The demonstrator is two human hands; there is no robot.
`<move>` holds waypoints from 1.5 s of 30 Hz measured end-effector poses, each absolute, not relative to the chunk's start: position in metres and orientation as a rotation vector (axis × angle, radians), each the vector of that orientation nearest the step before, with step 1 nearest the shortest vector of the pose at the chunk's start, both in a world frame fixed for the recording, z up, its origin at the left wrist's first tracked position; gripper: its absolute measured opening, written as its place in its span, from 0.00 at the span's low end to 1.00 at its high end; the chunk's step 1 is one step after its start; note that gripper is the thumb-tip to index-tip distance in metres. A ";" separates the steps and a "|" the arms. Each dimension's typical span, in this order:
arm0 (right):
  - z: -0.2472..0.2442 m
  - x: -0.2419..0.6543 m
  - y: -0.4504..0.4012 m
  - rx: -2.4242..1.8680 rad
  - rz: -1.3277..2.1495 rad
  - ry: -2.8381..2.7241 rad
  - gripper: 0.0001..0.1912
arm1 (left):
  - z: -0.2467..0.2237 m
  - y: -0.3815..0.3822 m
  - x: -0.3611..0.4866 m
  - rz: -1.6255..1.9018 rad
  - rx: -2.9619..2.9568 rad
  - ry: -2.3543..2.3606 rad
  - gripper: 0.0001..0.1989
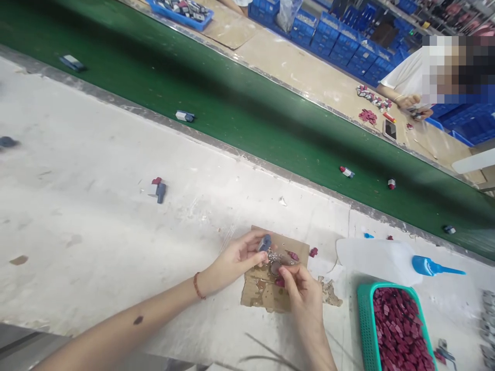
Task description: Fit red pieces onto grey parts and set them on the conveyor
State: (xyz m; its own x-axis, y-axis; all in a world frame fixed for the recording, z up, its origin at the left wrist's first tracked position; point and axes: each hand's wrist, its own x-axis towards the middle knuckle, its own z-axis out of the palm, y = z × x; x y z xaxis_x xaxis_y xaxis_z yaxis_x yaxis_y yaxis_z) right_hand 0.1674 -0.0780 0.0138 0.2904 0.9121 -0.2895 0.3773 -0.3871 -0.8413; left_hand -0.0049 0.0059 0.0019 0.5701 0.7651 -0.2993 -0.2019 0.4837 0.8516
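My left hand [242, 255] is closed on a small blue-grey piece [265, 242], held above a stained cardboard sheet [276, 237]. Just right of it, my right hand [303, 288] is pinched with thumb and forefinger by a small round grey item [275, 267] and a dark red piece [280, 282]; which of them the fingers grip is unclear. Another dark red piece [293, 256] lies on the cardboard, and one more [313, 252] sits just off its right edge.
A teal basket [365, 314] of dark red pieces stands at right, behind it a glue bottle [379, 257] with blue nozzle. A green conveyor [240, 123] carries small parts. One assembled piece [158, 190] lies at left. Across the belt a person [410, 77] handles parts.
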 end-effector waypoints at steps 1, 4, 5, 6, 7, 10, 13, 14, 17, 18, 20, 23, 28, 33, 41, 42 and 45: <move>0.016 0.167 -0.077 -1.923 1.010 -1.219 0.20 | 0.002 0.005 -0.005 0.663 0.875 0.740 0.20; 0.020 0.166 -0.073 -1.950 0.902 -1.408 0.21 | 0.001 0.003 -0.004 0.685 0.875 0.731 0.18; 0.021 0.166 -0.072 -1.958 0.865 -1.468 0.21 | 0.000 0.003 -0.004 0.691 0.872 0.732 0.18; 0.022 0.166 -0.071 -1.966 0.826 -1.530 0.22 | 0.000 0.002 -0.003 0.695 0.872 0.735 0.19; 0.023 0.166 -0.071 -1.972 0.781 -1.592 0.22 | -0.001 0.001 -0.003 0.693 0.875 0.738 0.19; 0.025 0.164 -0.069 -1.963 0.651 -1.754 0.22 | -0.002 0.000 -0.004 0.678 0.891 0.722 0.19; 0.026 0.163 -0.066 -1.933 0.575 -1.821 0.22 | -0.001 -0.001 -0.005 0.685 0.889 0.685 0.17; 0.025 0.162 -0.065 -1.930 0.561 -1.824 0.22 | -0.001 -0.001 -0.005 0.693 0.890 0.676 0.17; 0.024 0.160 -0.063 -1.936 0.571 -1.817 0.22 | 0.000 0.000 -0.005 0.699 0.904 0.677 0.15; 0.024 0.159 -0.062 -1.936 0.586 -1.809 0.21 | 0.000 0.000 -0.005 0.692 0.910 0.687 0.14; 0.024 0.159 -0.061 -1.941 0.624 -1.770 0.21 | 0.001 0.000 -0.005 0.684 0.928 0.708 0.15; 0.026 0.160 -0.060 -1.953 0.743 -1.641 0.21 | 0.002 0.000 -0.005 0.676 0.942 0.696 0.17; 0.033 0.165 -0.058 -1.871 1.001 -1.225 0.21 | 0.002 0.002 -0.005 0.693 0.891 0.689 0.14; 0.032 0.166 -0.059 -1.729 1.062 -0.901 0.24 | 0.003 0.010 -0.007 0.837 0.953 0.778 0.11; 0.031 0.154 -0.062 -1.599 0.927 -0.878 0.22 | 0.007 0.006 -0.006 0.666 0.667 0.811 0.19; 0.032 0.152 -0.062 -1.597 0.905 -0.889 0.22 | 0.007 0.005 -0.005 0.662 0.629 0.791 0.20; 0.034 0.150 -0.062 -1.589 0.851 -0.937 0.20 | 0.007 0.004 -0.003 0.647 0.586 0.753 0.21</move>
State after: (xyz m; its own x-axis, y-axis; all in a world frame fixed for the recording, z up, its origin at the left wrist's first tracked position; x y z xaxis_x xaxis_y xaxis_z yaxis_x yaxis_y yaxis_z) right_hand 0.1499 -0.0623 0.0337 0.4390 0.8965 -0.0599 0.1458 -0.1369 -0.9798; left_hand -0.0032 0.0042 0.0074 0.5592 0.7100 -0.4280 -0.3155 0.6597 0.6821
